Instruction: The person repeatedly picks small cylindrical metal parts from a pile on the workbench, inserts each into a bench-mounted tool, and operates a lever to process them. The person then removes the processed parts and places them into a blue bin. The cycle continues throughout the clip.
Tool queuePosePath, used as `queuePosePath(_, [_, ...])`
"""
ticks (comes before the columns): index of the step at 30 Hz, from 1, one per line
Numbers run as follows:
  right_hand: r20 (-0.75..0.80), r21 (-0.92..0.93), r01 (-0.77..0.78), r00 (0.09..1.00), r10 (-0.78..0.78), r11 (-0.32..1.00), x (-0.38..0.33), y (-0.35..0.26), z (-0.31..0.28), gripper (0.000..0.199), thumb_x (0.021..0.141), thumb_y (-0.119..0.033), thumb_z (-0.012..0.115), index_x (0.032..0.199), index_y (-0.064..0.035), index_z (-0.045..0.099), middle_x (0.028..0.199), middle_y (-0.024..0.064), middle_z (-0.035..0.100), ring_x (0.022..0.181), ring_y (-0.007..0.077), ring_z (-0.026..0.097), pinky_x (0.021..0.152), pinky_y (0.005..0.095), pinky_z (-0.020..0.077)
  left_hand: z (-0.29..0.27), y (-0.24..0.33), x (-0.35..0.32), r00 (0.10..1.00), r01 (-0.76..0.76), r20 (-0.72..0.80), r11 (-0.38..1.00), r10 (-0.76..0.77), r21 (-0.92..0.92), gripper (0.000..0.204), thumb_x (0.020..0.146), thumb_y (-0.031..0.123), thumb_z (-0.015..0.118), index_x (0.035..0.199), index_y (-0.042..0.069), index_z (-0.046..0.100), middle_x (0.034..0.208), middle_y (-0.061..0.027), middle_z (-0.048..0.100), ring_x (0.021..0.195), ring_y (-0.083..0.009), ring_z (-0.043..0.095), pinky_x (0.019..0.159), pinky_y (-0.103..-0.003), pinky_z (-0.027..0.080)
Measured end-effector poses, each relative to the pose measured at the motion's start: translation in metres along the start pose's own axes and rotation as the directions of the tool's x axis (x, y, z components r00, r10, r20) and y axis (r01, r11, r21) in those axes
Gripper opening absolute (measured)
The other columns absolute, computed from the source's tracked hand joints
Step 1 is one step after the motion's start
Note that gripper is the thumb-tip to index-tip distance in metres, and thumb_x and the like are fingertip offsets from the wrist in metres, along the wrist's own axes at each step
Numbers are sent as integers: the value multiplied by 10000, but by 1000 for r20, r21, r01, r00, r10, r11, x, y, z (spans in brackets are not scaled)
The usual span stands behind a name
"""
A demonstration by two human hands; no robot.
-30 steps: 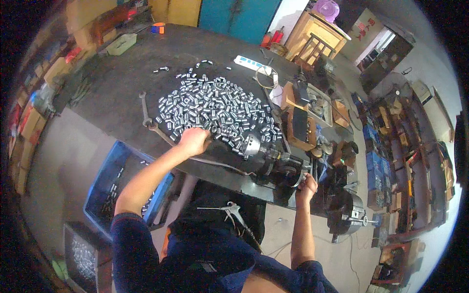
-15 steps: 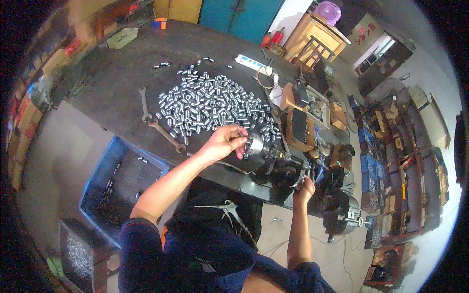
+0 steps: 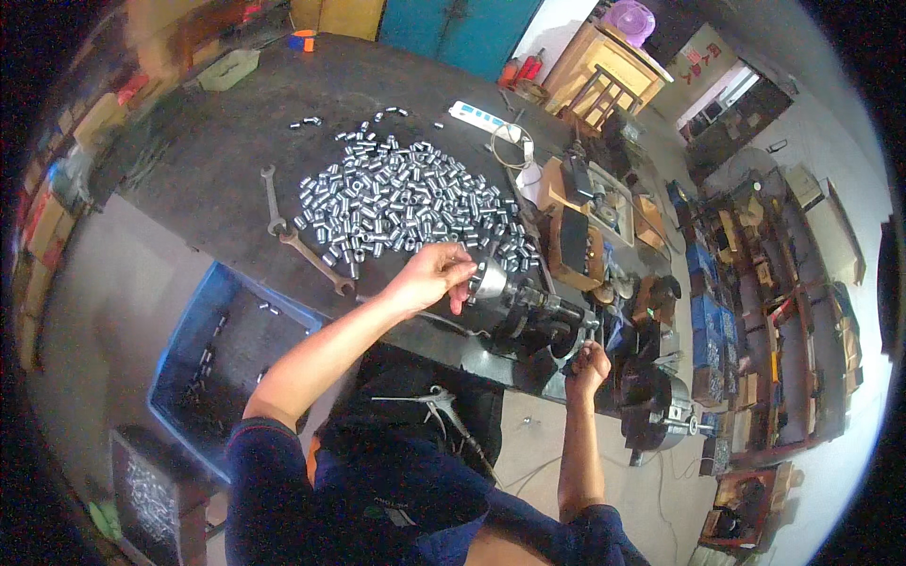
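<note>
Metal chuck (image 3: 489, 281) is sitting at the near edge of the dark bench (image 3: 217, 151), probably for easy reach; left hand (image 3: 442, 274) is bunching its fingers at the front, can't tell if they're gripping anything; right hand (image 3: 589, 366) is closing snugly round what looks like a lever (image 3: 591, 333); steel sleeves (image 3: 396, 200) are lying heaped beyond, shelves (image 3: 802, 316) lining the right wall.

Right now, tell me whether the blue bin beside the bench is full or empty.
Neither: the blue bin holds a few scattered small metal pieces, and much of its dark bottom shows.
</note>
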State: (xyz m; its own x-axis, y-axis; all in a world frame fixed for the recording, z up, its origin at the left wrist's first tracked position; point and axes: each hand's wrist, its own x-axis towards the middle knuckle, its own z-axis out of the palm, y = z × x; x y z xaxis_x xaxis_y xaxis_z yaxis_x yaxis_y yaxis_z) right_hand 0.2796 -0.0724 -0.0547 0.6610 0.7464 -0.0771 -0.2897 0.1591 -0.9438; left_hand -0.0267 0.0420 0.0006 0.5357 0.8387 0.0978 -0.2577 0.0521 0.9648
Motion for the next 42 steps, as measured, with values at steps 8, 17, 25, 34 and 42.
queuePosePath(8, [-92,-16,7,996,-8,1000,25,25,-15,153,775,-149,493,704,-20,535,509,-29,404,388,51,339,339,192,248,2,-5,2,1000,-11,-6,999,11,-46,122,846,85,469,849,-36,475,601,-75,523,456,-139,514,417,-253,435])
queuePosePath(17, [163,-6,127,979,-124,992,-13,-47,-1,200,815,-206,454,732,-35,514,525,-42,354,406,37,281,353,180,202,-4,-7,6,997,-61,49,998,60,15,102,845,78,469,838,-24,479,626,-72,526,493,-131,523,435,-247,434])
queuePosePath(25, [111,-18,231,967,-228,973,68,-62,49,184,791,-138,434,701,-17,539,535,-16,432,406,49,336,346,179,226,8,-7,1,976,-41,-141,779,165,626,331,876,259,427,661,15,493,475,-49,450,418,-115,478,419,-278,371])
queuePosePath(34, [57,-94,157,987,-152,983,62,33,4,124,731,-121,496,695,-22,561,637,18,530,543,125,488,502,231,395,15,-12,6,898,-174,-140,629,416,757,334,844,244,461,623,-4,496,508,-191,449,461,-335,476,441,-400,343])
queuePosePath(42, [172,89,45,983,-60,995,-5,-20,-12,222,798,-224,479,747,-10,509,530,-38,376,412,35,290,345,177,205,16,-10,4,906,-158,-129,605,403,780,325,843,211,452,608,-11,487,512,-208,440,465,-357,470,440,-413,340])
